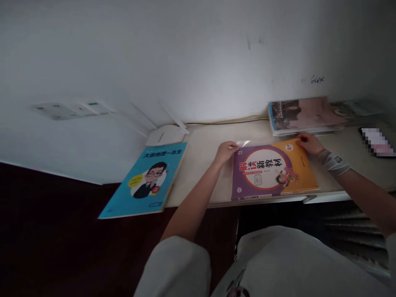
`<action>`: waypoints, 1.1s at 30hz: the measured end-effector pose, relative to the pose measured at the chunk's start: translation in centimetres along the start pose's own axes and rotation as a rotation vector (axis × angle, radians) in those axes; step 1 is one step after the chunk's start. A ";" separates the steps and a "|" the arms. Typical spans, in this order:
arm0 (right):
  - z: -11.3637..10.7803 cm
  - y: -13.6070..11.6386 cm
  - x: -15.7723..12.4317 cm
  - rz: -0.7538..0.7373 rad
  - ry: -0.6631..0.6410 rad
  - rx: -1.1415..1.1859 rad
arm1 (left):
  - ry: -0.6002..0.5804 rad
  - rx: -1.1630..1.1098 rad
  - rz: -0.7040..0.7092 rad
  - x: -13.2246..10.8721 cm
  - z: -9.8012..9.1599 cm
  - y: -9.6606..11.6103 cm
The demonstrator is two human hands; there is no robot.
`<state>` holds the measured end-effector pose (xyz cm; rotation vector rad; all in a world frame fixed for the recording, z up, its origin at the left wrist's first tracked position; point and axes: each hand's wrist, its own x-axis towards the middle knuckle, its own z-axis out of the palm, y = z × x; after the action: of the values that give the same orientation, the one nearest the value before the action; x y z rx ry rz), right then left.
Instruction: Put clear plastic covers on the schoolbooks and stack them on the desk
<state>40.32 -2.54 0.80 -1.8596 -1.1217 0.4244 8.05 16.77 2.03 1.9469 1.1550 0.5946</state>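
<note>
A purple and orange textbook [262, 171] with Chinese characters on its front lies near the table's front edge, its spine toward me. Clear plastic film [244, 144] glints along its far left edge and juts past the cover. My left hand [226, 152] pinches this film at the book's far left corner. At the far right corner my right hand [309, 144], with a grey band on the wrist, has its fingers closed on the book's edge. Whether film also lies between those fingers I cannot tell.
On the left a blue book [145, 181] overhangs the table's front edge. Behind it stands a white router [167, 135] with raised antennas. A stack of books [306, 115] and a phone [379, 142] lie to the right. A cable [229, 121] runs along the wall.
</note>
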 end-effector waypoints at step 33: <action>-10.0 -11.8 -14.1 -0.416 -0.012 0.000 | 0.371 -0.131 0.360 -18.0 -6.7 8.2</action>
<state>33.26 -17.31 13.92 -1.5693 -1.4724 0.1954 -1.16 1.20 12.52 1.9946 0.9513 1.2326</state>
